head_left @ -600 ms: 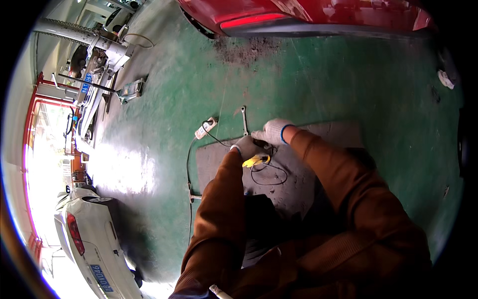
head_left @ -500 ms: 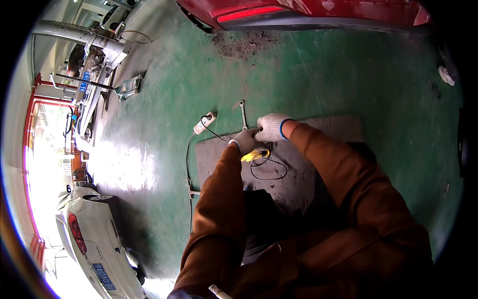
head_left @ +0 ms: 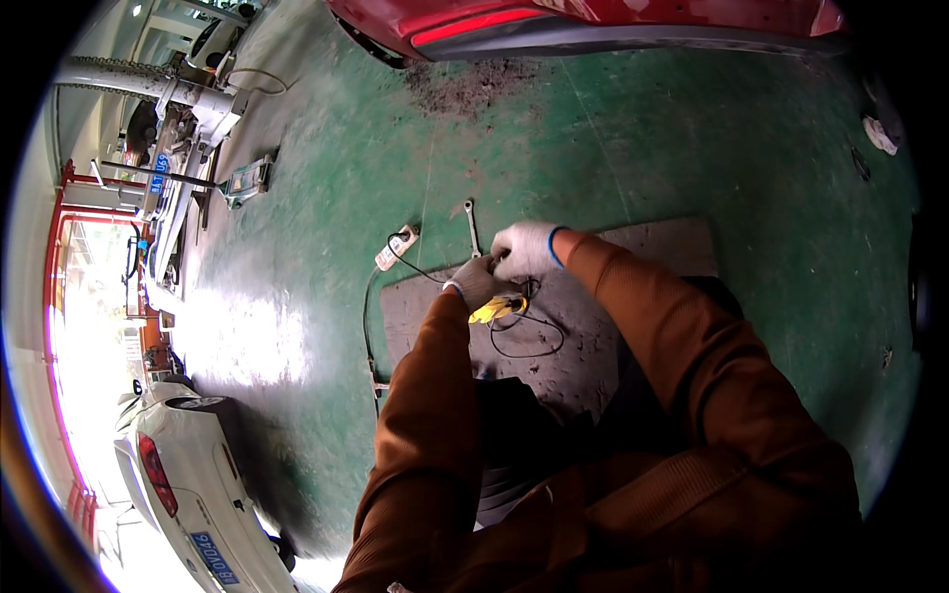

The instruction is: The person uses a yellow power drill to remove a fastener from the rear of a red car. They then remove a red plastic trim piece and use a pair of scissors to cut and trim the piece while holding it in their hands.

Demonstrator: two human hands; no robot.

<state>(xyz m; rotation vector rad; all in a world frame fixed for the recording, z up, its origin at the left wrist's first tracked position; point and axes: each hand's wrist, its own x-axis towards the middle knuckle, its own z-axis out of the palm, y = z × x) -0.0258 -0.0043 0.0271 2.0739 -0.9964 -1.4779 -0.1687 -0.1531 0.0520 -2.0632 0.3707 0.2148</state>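
Note:
My left hand [head_left: 477, 282] and my right hand [head_left: 526, 249], both in whitish knit gloves, meet above the far part of a grey-brown mat [head_left: 415, 314]. Their fingers are closed together around a small dark thing that I cannot make out. Just below the left hand, on the mat, lies a yellow object [head_left: 497, 308] of unclear kind, partly covered by that hand. A thin black cable [head_left: 562, 342] loops beside it. Past the hands a ratchet wrench [head_left: 472, 227] lies with its far end on the green floor. To its left is a white power strip [head_left: 397, 247] with a black cord plugged in.
A dark cord [head_left: 366, 326] runs from the power strip along the mat's left side, near a metal bar [head_left: 382, 386]. Beyond are scattered dirt [head_left: 474, 89] and a red car's bumper [head_left: 593, 42]. A white car [head_left: 193, 469] and a floor jack [head_left: 245, 182] stand left.
The view has shifted slightly, moving the floor things left in the picture. Both hands stay together with their fingers closed. A white stick at the lower edge has nearly left the view.

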